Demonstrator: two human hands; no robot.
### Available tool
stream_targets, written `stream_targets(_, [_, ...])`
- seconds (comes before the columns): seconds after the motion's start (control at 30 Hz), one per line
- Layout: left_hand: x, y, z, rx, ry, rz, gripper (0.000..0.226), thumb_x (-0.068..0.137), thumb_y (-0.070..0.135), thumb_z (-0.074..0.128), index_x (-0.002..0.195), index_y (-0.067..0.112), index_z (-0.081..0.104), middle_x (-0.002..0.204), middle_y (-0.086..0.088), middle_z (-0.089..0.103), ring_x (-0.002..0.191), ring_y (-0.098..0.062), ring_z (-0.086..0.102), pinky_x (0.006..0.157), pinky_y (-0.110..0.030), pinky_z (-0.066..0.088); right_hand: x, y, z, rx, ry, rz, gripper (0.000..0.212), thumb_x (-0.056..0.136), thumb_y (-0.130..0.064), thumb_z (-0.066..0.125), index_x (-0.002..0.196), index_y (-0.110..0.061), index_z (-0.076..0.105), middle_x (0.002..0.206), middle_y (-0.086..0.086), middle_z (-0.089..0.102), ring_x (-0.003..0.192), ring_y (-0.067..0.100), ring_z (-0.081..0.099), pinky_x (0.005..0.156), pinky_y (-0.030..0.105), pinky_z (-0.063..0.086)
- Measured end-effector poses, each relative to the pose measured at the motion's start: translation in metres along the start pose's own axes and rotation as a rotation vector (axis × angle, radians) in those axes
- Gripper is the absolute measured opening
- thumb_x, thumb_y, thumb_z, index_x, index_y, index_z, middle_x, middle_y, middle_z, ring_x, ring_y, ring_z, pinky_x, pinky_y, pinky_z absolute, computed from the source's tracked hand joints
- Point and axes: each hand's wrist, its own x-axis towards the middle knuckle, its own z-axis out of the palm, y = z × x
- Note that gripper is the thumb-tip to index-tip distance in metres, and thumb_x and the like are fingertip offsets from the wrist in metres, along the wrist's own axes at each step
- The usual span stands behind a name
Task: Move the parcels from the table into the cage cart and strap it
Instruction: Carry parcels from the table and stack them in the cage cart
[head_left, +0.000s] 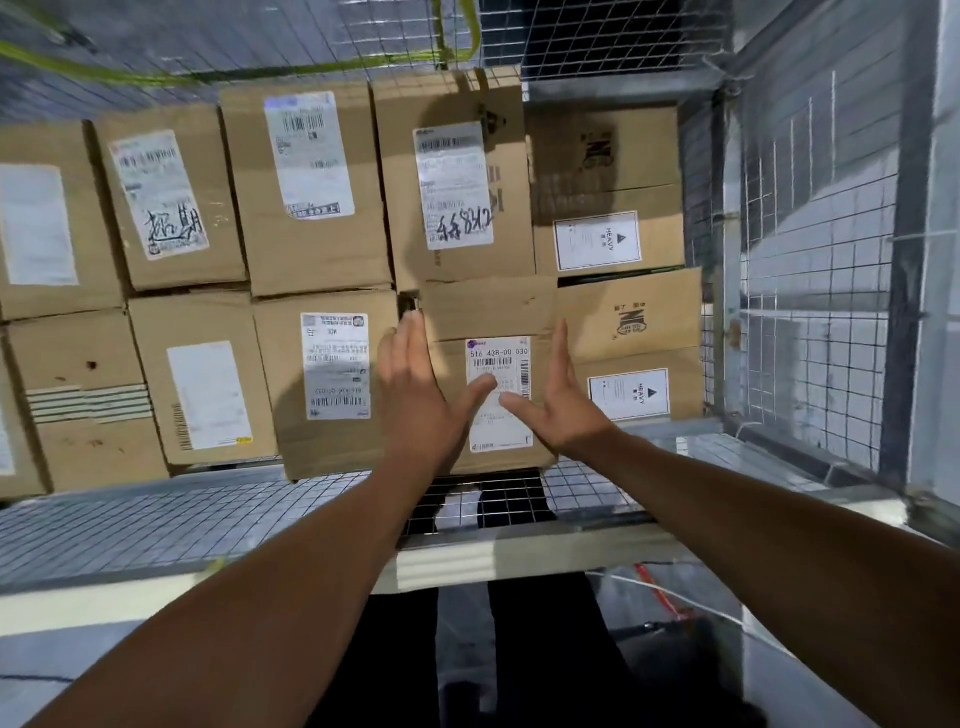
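Observation:
I look down into the wire cage cart (810, 322), which holds several brown cardboard parcels in two rows. A parcel with a white barcode label (488, 312) sits in the near row, right of centre. My left hand (415, 395) lies flat along its left edge, fingers straight, thumb across the label. My right hand (558, 400) is flat along its right edge, thumb also on the label. Both hands are spread against the top of the parcel rather than clasped round it. A yellow-green strap (156, 78) hangs along the far mesh wall.
Two boxes marked HEAVY (618, 322) fill the cart's right end, tight against the handled parcel. The cart's near mesh wall (156, 519) and its pale rail (519, 561) cross below my forearms. My dark trouser legs stand behind the rail, with a red and white cable (670, 592) on the floor.

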Motion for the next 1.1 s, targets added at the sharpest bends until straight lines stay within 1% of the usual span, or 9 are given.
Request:
stream_targets(0.13, [-0.006, -0.005, 0.011, -0.059, 0.037, 0.052, 0.101, 0.092, 0.074, 0.057, 0.162, 0.012, 0.020, 0.161, -0.008, 0.028, 0.151, -0.038, 0.027, 0.117, -0.060, 0.032, -0.001, 0.007, -0.007, -0.005, 0.016, 0.018, 0.119, 0.097, -0.036, 0.072, 0.156, -0.036, -0.032, 0.174, 0.002, -0.007, 0.158, 0.019, 0.015, 0.128, 0.046, 0.021])
stream_targets(0.2, [-0.004, -0.013, 0.016, -0.019, -0.009, 0.076, 0.102, 0.092, 0.073, 0.053, 0.163, 0.007, 0.021, 0.165, -0.018, 0.026, 0.154, -0.037, 0.018, 0.120, -0.062, 0.026, 0.001, 0.011, -0.010, 0.000, 0.044, 0.029, 0.118, 0.096, -0.031, 0.074, 0.157, -0.039, -0.027, 0.174, 0.000, 0.001, 0.157, 0.020, 0.020, 0.127, 0.043, 0.022])
stream_targets(0.33, [0.005, -0.028, 0.024, 0.089, 0.003, 0.116, 0.099, 0.094, 0.073, 0.050, 0.162, 0.007, 0.022, 0.168, -0.018, 0.030, 0.156, -0.032, 0.016, 0.122, -0.048, 0.015, 0.008, 0.015, -0.005, -0.084, 0.034, -0.023, 0.117, 0.095, -0.028, 0.075, 0.160, -0.037, -0.023, 0.174, 0.000, 0.006, 0.154, 0.020, 0.026, 0.119, 0.028, 0.022])
stream_targets(0.5, [0.015, -0.029, 0.029, 0.290, 0.059, 0.227, 0.087, 0.098, 0.068, 0.053, 0.162, 0.014, 0.032, 0.168, -0.013, 0.034, 0.157, -0.038, 0.021, 0.124, -0.055, 0.020, 0.021, 0.014, 0.004, -0.255, -0.020, -0.072, 0.118, 0.094, -0.038, 0.074, 0.158, -0.040, -0.026, 0.167, 0.006, 0.020, 0.146, 0.026, 0.040, 0.116, 0.039, 0.036])
stream_targets(0.73, [0.016, -0.020, 0.030, 0.338, 0.007, 0.162, 0.089, 0.096, 0.075, 0.043, 0.164, 0.020, 0.029, 0.173, -0.009, 0.023, 0.160, -0.036, 0.015, 0.127, -0.055, 0.015, 0.031, 0.030, -0.002, -0.221, -0.072, -0.057, 0.119, 0.097, -0.038, 0.070, 0.150, -0.050, -0.035, 0.174, -0.001, -0.005, 0.154, 0.025, 0.030, 0.124, 0.047, 0.029])
stream_targets(0.87, [0.017, -0.021, 0.032, 0.376, -0.015, 0.149, 0.089, 0.096, 0.077, 0.039, 0.165, 0.023, 0.028, 0.173, -0.007, 0.020, 0.160, -0.036, 0.012, 0.128, -0.055, 0.013, 0.029, 0.028, 0.000, -0.244, -0.067, -0.047, 0.119, 0.097, -0.040, 0.069, 0.148, -0.051, -0.037, 0.174, 0.004, 0.002, 0.151, 0.027, 0.035, 0.122, 0.045, 0.032])
stream_targets(0.97, [0.016, -0.013, 0.020, 0.373, -0.069, 0.137, 0.088, 0.097, 0.076, 0.042, 0.165, 0.022, 0.029, 0.173, -0.009, 0.023, 0.159, -0.038, 0.015, 0.126, -0.058, 0.016, 0.021, 0.017, -0.006, -0.367, 0.016, -0.067, 0.117, 0.094, -0.046, 0.071, 0.159, -0.036, -0.025, 0.169, 0.008, 0.024, 0.150, 0.026, 0.034, 0.121, 0.044, 0.034])
stream_targets(1.03, [0.013, -0.003, 0.003, 0.340, -0.090, 0.138, 0.087, 0.095, 0.073, 0.050, 0.163, 0.020, 0.036, 0.171, -0.011, 0.029, 0.158, -0.040, 0.021, 0.123, -0.059, 0.019, 0.012, 0.008, -0.016, -0.482, 0.074, -0.074, 0.109, 0.094, -0.056, 0.067, 0.165, -0.026, -0.010, 0.168, 0.010, 0.026, 0.153, 0.027, 0.027, 0.123, 0.046, 0.030])
stream_targets(1.1, [0.009, 0.008, -0.023, 0.307, -0.123, 0.093, 0.085, 0.096, 0.071, 0.052, 0.165, 0.025, 0.031, 0.173, -0.005, 0.022, 0.160, -0.035, 0.014, 0.126, -0.056, 0.012, -0.002, -0.005, -0.029, -0.514, 0.116, -0.029, 0.101, 0.095, -0.061, 0.061, 0.167, -0.022, 0.003, 0.168, 0.011, 0.027, 0.154, 0.030, 0.023, 0.124, 0.049, 0.028])
